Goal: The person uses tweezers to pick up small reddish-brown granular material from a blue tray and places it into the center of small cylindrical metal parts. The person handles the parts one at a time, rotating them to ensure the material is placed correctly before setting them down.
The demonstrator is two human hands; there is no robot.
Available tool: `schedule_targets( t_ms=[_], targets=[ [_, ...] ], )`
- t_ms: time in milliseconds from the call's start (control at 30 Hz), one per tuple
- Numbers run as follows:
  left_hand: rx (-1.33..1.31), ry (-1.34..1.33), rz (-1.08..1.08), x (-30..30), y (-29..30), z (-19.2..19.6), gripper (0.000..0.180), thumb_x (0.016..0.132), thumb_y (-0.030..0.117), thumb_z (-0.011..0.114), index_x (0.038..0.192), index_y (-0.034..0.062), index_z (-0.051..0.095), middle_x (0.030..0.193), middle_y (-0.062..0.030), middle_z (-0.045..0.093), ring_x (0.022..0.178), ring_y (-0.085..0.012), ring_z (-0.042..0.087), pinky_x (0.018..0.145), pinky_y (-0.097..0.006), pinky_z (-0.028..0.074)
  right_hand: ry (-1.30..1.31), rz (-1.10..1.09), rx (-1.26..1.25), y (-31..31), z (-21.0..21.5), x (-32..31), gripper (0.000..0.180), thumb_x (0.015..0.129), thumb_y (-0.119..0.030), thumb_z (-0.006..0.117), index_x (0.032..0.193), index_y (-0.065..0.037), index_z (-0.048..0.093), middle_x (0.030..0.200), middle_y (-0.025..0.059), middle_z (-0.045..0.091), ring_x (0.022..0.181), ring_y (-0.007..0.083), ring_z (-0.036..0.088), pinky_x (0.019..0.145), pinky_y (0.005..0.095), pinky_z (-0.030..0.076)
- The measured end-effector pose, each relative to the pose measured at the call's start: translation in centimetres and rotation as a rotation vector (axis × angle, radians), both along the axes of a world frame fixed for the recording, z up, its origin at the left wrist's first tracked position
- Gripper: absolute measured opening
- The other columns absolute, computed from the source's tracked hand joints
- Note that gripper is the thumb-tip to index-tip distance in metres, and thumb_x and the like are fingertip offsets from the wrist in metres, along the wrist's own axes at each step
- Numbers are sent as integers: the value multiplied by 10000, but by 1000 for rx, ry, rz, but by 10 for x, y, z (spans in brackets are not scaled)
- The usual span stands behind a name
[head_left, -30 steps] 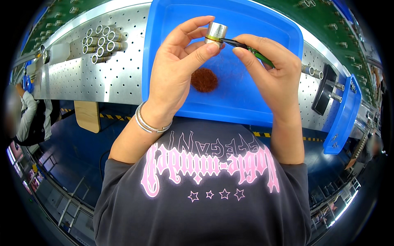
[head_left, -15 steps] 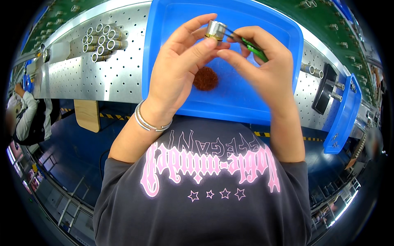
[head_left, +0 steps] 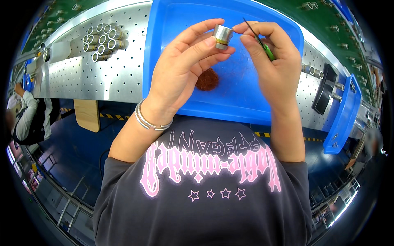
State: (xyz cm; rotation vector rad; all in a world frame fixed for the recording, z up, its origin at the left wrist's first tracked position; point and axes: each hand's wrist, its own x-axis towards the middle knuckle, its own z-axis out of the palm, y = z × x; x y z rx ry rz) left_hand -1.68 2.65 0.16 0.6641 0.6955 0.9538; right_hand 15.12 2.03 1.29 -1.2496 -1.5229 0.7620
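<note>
Between the thumb and fingers of my left hand [head_left: 180,55] is a short silvery metal sleeve [head_left: 223,35], tilted a little, with a yellowish band round its lower part. My right hand [head_left: 275,51] holds a slim tool with a green handle [head_left: 269,52] and a thin dark shaft that points up and away to the left. The tool's shaft is apart from the sleeve, while the right fingertips are close beside the sleeve's edge; whether they touch it I cannot tell. Both hands are above a blue tray [head_left: 242,110]. A reddish-brown fibrous clump [head_left: 208,80] lies in the tray, partly behind my left hand.
Several metal sleeves [head_left: 102,39] stand grouped on the perforated metal table [head_left: 78,76] to the left. On the right are more sleeves [head_left: 308,69], a black flat holder [head_left: 324,90] and a smaller blue tray [head_left: 342,119]. Another person's sleeve [head_left: 26,110] shows at far left.
My right hand has drawn back to the right, and the tool has swung from the sleeve's rim to pointing upward. The sleeve has shifted slightly right and tilted in my left hand.
</note>
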Motion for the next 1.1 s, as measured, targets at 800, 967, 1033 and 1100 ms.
schedule_targets(
  t_ms=[800, 967, 1033, 1100],
  targets=[
    [243, 245, 2, 5, -6, -1, 397, 897, 78, 501, 1270, -44, 448, 1062, -163, 610, 886, -196, 645, 805, -282, 520, -127, -2, 179, -4, 4, 0, 155, 772, 20, 634, 902, -35, 571, 797, 39, 608, 553, 112, 511, 491, 229, 389],
    [268, 284, -27, 4, -6, 1, 387, 910, 94, 469, 1276, -33, 449, 1086, -185, 603, 902, -195, 639, 815, -286, 513, -119, -60, 188, 0, 2, 7, 127, 803, -40, 652, 913, -28, 589, 805, 34, 613, 575, 86, 507, 505, 212, 389],
    [281, 273, -32, 3, -5, 1, 390, 916, 103, 467, 1284, -25, 444, 1102, -186, 598, 918, -197, 636, 828, -289, 508, -128, -88, 144, 0, 4, 7, 140, 805, -65, 664, 920, -25, 594, 803, 35, 613, 587, 85, 512, 516, 205, 394],
    [247, 209, 13, 3, -4, -2, 405, 918, 107, 482, 1300, -15, 424, 1115, -178, 594, 938, -198, 629, 843, -293, 501, -137, -124, 44, -3, 11, 5, 166, 799, -83, 675, 934, -24, 599, 799, 36, 613, 603, 90, 524, 535, 197, 406]
  ],
)
